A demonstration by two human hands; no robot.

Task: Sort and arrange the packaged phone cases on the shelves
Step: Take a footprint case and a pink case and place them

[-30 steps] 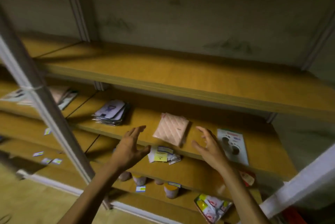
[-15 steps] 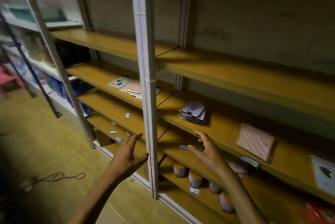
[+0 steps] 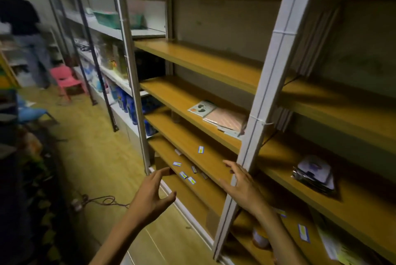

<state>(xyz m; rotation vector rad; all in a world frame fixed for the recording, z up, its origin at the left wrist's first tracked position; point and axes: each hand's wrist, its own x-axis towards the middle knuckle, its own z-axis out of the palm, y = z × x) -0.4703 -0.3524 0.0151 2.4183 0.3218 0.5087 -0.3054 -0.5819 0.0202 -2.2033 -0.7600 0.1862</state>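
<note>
Shelves (image 3: 192,97) of yellow wood on grey posts are filling the right side of the frame, running back toward the upper left. Both hands are hanging in the lower middle with nothing in them: the left hand (image 3: 153,193) is floating in front of the lowest boards with its fingers spread and loosely bent, and the right hand (image 3: 243,183) is reaching forward with relaxed fingers just beside the nearest post (image 3: 267,93), though whether it is touching the post is unclear. Packaged phone cases (image 3: 222,118) are lying flat in a small overlapping group on a middle shelf at the centre of the frame, partly hidden behind that post. Another pile of packages (image 3: 315,173) is sitting on the shelf below, toward the right edge. Small blue and yellow labels (image 3: 188,177) are lying scattered on the lower shelves. A pink chair (image 3: 66,79) is standing on the floor at the left.
</note>
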